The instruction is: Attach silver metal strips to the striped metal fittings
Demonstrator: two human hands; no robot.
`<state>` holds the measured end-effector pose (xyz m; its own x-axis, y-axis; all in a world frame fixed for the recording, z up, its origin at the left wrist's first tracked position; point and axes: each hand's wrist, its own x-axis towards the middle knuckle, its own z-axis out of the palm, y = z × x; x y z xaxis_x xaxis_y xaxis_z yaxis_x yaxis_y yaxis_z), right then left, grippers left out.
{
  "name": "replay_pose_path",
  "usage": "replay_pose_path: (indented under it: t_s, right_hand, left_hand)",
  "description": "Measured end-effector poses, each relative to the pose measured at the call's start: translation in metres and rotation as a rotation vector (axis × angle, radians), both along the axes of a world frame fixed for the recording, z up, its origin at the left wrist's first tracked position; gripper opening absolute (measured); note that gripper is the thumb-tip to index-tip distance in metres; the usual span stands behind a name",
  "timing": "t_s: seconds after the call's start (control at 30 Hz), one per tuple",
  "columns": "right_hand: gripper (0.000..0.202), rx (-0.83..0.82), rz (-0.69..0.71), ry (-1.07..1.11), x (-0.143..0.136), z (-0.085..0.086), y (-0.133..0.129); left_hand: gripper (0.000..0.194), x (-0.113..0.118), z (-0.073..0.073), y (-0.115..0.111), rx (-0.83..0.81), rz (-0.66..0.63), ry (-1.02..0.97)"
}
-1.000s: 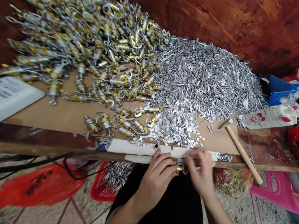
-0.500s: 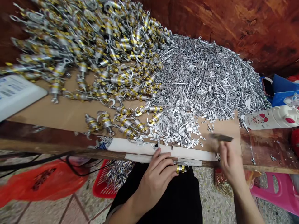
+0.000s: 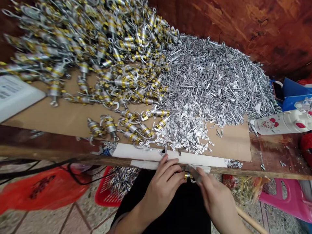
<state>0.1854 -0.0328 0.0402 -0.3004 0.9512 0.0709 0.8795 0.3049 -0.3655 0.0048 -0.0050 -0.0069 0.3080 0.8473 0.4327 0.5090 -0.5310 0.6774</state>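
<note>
My left hand (image 3: 162, 187) is closed around a small silver-and-yellow hook fitting (image 3: 187, 176) at the bench's front edge. Most of the fitting is hidden by the fingers. From the right, my right hand (image 3: 216, 198) grips a hammer (image 3: 195, 173). Its dark metal head lies at or just over the fitting; whether the two touch, I cannot tell. Behind the wrist the wooden handle sticks out. Just beyond my left fingertips, small flat silver plates with holes (image 3: 185, 130) are scattered on the cardboard (image 3: 234, 139).
Finished-looking hook fittings (image 3: 109, 48) are heaped at the back left, loose metal pins and plates (image 3: 214, 71) at the back right. A white bottle (image 3: 275, 124) lies on the right. Below the bench are a red basket (image 3: 102, 191), an orange-red bag (image 3: 48, 191) and a pink stool (image 3: 285, 198).
My right hand has swung the hammer left and down, from over the cardboard's right side to the fitting. The left hand stays in place on the fitting.
</note>
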Motion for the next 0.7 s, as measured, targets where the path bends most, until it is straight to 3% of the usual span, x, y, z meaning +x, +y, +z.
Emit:
replay_pose_path:
  t_s: [0.1,0.23,0.3,0.4,0.47,0.57,0.7]
  right_hand:
    - [0.03,-0.078,-0.122,-0.026,0.012,-0.004,0.007]
    - [0.036,0.148,-0.538,-0.188,0.058,-0.018,0.039]
    - [0.04,0.249,-0.624,-0.329,0.085,-0.028,0.06]
    - [0.041,0.331,-0.618,-0.436,0.112,-0.04,0.083]
    - [0.04,0.337,-0.611,-0.435,0.115,-0.042,0.09]
    - [0.036,0.351,-0.585,-0.285,0.096,-0.034,0.089]
    - [0.018,0.114,-0.275,0.096,0.049,-0.021,0.082]
  left_hand:
    - [0.01,0.0,0.0,0.0,-0.003,0.003,-0.004]
    - [0.009,0.0,-0.002,0.0,0.0,0.003,-0.013]
    - [0.012,0.0,-0.003,0.0,0.008,0.003,-0.005]
    - [0.017,0.0,-0.002,0.001,0.022,-0.003,0.005]
    - [0.018,-0.002,0.0,0.003,0.034,-0.011,-0.006]
    - [0.019,-0.004,0.004,0.004,0.043,-0.033,-0.031]
    - [0.021,-0.006,0.007,0.004,0.054,-0.075,-0.051]
